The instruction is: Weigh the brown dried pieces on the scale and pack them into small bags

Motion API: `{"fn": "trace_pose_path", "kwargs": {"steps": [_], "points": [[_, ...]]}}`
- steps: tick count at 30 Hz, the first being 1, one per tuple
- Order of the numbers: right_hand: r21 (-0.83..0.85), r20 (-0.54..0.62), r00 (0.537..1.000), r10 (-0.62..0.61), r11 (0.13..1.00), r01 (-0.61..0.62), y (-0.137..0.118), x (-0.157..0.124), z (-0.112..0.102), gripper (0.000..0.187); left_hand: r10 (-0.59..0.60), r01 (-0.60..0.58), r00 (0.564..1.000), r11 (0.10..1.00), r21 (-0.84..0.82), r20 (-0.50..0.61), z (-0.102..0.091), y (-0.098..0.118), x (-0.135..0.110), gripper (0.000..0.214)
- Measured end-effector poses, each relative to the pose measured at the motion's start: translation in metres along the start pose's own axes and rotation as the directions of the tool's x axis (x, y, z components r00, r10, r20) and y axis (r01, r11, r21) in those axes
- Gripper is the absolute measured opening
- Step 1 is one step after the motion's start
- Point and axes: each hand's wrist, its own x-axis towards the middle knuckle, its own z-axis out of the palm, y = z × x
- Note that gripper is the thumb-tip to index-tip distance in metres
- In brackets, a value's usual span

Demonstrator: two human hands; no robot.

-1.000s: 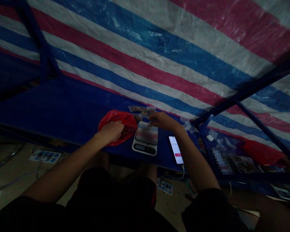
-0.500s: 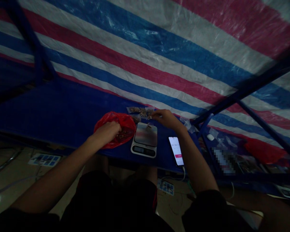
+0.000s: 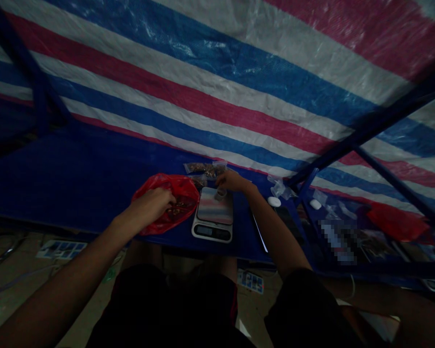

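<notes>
Left hand [image 3: 152,205] sits half-closed in the red plastic bag [image 3: 186,193], fingers curled among brown bits [image 3: 174,210], though I can't tell whether they grip any. Right hand [image 3: 234,181] has moved in over the digital scale [image 3: 213,208], fingers bent toward a small clear cup [image 3: 221,193] on its pan; in this dim light, whether they pinch anything is unclear. Clear packets of brown pieces [image 3: 205,169] lie just behind the scale on the blue tabletop [image 3: 94,183].
</notes>
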Motion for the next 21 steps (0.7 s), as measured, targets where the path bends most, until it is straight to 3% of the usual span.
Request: {"fn": "trace_pose_path", "kwargs": {"steps": [9, 16, 21], "points": [[0.056, -0.018, 1.000, 0.016, 0.998, -0.015, -0.005, -0.006, -0.007, 0.022, 0.013, -0.013, 1.000, 1.000, -0.028, 0.019, 0.009, -0.004, 0.000, 0.023], [0.227, -0.069, 0.996, 0.060, 0.973, -0.043, -0.013, 0.024, -0.001, 0.021, -0.042, 0.042, 0.999, 0.999, 0.019, 0.002, -0.007, 0.017, -0.005, 0.027], [0.271, -0.048, 0.996, 0.070, 0.961, -0.054, -0.015, 0.035, 0.005, 0.013, -0.036, 0.035, 0.999, 0.999, 0.023, 0.003, -0.004, 0.016, -0.007, 0.028]]}}
